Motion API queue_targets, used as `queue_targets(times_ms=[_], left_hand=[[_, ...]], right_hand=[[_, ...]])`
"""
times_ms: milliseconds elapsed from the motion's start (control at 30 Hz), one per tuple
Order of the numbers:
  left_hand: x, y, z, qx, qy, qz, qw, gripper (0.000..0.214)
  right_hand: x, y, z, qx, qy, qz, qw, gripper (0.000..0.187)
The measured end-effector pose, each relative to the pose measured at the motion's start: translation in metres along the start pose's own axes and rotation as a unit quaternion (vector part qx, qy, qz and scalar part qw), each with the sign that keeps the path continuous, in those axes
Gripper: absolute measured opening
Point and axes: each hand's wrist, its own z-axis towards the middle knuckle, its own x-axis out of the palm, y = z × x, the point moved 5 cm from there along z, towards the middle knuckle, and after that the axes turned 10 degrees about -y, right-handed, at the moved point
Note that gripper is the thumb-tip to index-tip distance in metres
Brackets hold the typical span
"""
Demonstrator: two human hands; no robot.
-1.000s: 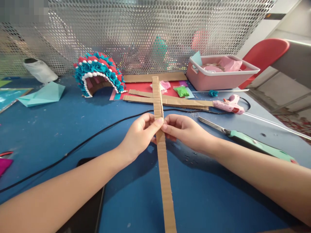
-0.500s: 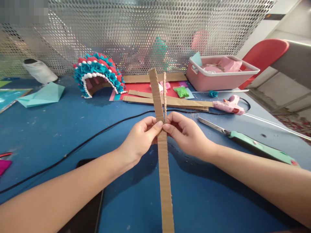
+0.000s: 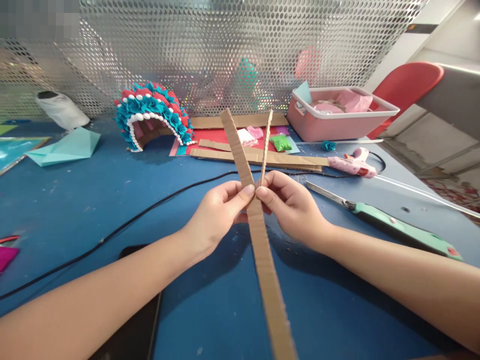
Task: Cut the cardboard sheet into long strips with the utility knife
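Note:
A long, narrow cardboard strip is held above the blue table, its near end running out of the bottom of the view. My left hand pinches it between thumb and fingers from the left. A thinner cardboard piece, seen edge-on, rises from the fingertips of my right hand, which is closed on it. The two thumbs nearly meet at the strip. Whether the thin piece is joined to the strip is hidden by my fingers.
Beyond my hands lie more cardboard strips and a pink glue gun. A green utility knife, blade out, is by my right forearm. A pink basket, a blue-red paper arch, a black cable and a dark phone surround them.
The cardboard strip has tilted, its far end leftward and its near end rightward. The thin piece has swung right, so the gap between the two far ends is wider.

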Motion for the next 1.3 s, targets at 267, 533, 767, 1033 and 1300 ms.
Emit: queue_targets(times_ms=[267,533,767,1033,1300], left_hand=[[-0.002,-0.003,0.001,0.063,0.004,0.155,0.986,0.023],[-0.004,-0.004,-0.004,0.099,-0.011,0.195,0.976,0.022],[0.0,0.001,-0.003,0.044,-0.003,0.077,0.996,0.019],[0.005,0.002,-0.007,0.011,0.013,0.035,0.999,0.021],[-0.005,-0.011,-0.006,0.11,-0.038,0.133,0.984,0.024]], right_hand=[[-0.002,-0.004,0.008,0.154,0.104,0.061,0.981,0.037],[0.001,0.0,0.002,0.147,0.151,0.005,0.977,0.03],[0.0,0.011,-0.004,-0.06,0.063,-0.124,0.988,0.016],[-0.002,0.02,-0.008,-0.176,0.018,-0.139,0.974,0.016],[-0.001,0.003,0.002,0.084,0.096,0.014,0.992,0.028]])
